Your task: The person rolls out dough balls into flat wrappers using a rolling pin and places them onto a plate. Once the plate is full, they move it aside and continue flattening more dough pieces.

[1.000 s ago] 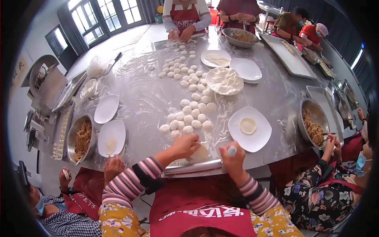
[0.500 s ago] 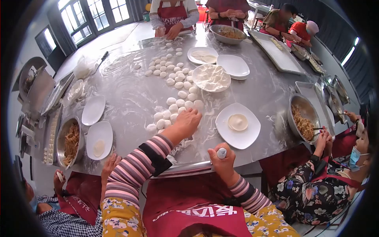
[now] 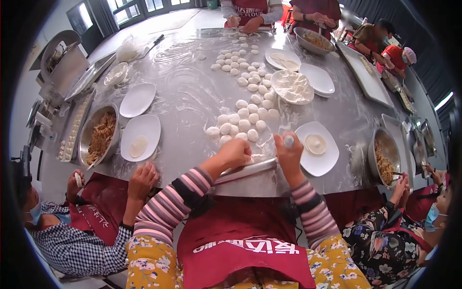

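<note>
My right hand [image 3: 290, 153] is wrapped around the grey-tipped handle of a rolling pin [image 3: 257, 168], which lies across the near edge of the table. Close to the pin's other end, my left hand [image 3: 234, 153] is closed, fingers bent down. A bit of white dough [image 3: 250, 161] shows at its fingertips, mostly hidden by the hand. Just beyond, several floured dough balls [image 3: 244, 125] form a cluster that stretches toward the far side. Right of my right hand, a white square plate [image 3: 319, 163] carries round, flat dough wrappers [image 3: 315, 144].
A plate heaped with flour [image 3: 292, 86] stands beyond the dough balls. Metal bowls of filling stand left [image 3: 100, 135] and right [image 3: 383, 161]. White plates [image 3: 138, 99] lie at left. Co-workers sit close on both sides [image 3: 103, 212] [image 3: 380, 226]; others work across the table.
My left hand has drawn back from the dough balls to the near edge. My right hand has brought the rolling pin up onto the table. The view has swung left.
</note>
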Available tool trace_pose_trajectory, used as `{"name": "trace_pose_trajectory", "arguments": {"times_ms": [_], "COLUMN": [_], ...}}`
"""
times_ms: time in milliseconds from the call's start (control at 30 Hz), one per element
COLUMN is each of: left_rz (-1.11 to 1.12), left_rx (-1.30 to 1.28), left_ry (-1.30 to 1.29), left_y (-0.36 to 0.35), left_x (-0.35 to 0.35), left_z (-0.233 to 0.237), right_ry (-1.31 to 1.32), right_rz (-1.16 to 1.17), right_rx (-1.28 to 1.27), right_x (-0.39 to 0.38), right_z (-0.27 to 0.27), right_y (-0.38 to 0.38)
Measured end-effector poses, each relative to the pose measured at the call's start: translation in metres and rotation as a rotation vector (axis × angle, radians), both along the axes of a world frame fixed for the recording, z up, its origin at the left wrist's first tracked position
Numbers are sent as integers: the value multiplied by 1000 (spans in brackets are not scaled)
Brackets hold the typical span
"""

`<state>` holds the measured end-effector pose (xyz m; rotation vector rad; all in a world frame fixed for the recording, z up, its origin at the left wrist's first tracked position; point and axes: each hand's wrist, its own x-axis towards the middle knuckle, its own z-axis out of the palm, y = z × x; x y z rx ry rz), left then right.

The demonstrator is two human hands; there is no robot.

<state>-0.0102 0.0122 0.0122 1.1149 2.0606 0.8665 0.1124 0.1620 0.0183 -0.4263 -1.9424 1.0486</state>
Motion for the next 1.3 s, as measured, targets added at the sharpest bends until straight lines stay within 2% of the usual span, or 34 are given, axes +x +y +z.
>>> {"name": "trace_pose_trajectory", "arguments": {"times_ms": [100, 167, 200, 233, 267, 300, 367, 433, 500, 533, 567, 633, 667, 700, 767, 867, 900, 933, 967, 1000, 1100, 1133, 1200, 1300], "left_rz": [72, 71, -41, -61, -42, -20, -18, -162, -156, -126, -101, -84, -124, -155, -94, -41, -55, -68, -92, -41, -120, -121, -75, -33], "left_rx": [35, 91, 63, 50, 63, 80, 30, 29, -16, 40, 90, 52, 35, 29, 68, 84, 111, 123, 135, 195, 145, 136, 100, 134], "left_ry": [31, -36, -37, -50, 43, 136, 165, 105, 99, 49, -5, -70, 3, 83, 158, 216, 192, 202, 208, 131, 87, 82, 239, 218], "left_y": [-4, -8, -2, 2, 9, 15, 21, 14, 2, -6, -10, -13, -10, -4, 7, 7, 4, 1, -1, -5, -10, -9, 2, 10], "left_x": [-2, 2, 2, 8, 10, 10, 6, -2, -6, -7, -7, -4, -4, -3, 2, 3, 5, 5, 5, 6, 8, 10, 9, 10], "left_z": [-6, -13, -26, -23, -14, -8, -9, -9, -11, -12, -14, -15, -10, -5, -11, -17, -16, -19, -22, -22, -14, -14, -10, -10], "right_ry": [-25, -18, -34, -50, -15, 26, -29, -52, -97, -158, -161, -77, -49, -32, -2, 92, -21, -43, -76, -130, -92, -124, -85, -45], "right_rz": [-59, -36, -106, -177, -112, -114, -40, -46, -51, -45, -36, -109, -184, -102, -51, -139, -81, -63, -95, -79, -71, -115, -83, -41], "right_rx": [-98, -178, 93, 366, 82, 131, -72, -32, 13, -321, -321, -86, 431, 84, 32, 358, 160, 196, 55, -293, -266, -64, -49, -51], "right_x": [37, 39, 31, 21, 5, -9, -16, 5, 38, 55, 51, 48, 29, 12, -20, -21, -3, 13, 30, 46, 44, 30, -8, -13], "right_z": [-28, -24, -23, -18, -16, -9, -17, -13, -22, -3, -10, -32, -23, -16, -14, -28, -15, -26, -17, -1, -14, -24, -20, -18], "right_y": [-4, -7, -4, -3, 0, 0, 5, 0, -7, -24, -19, -11, -4, -2, 4, 10, 4, 6, -6, -24, -17, -3, 5, 4]}}
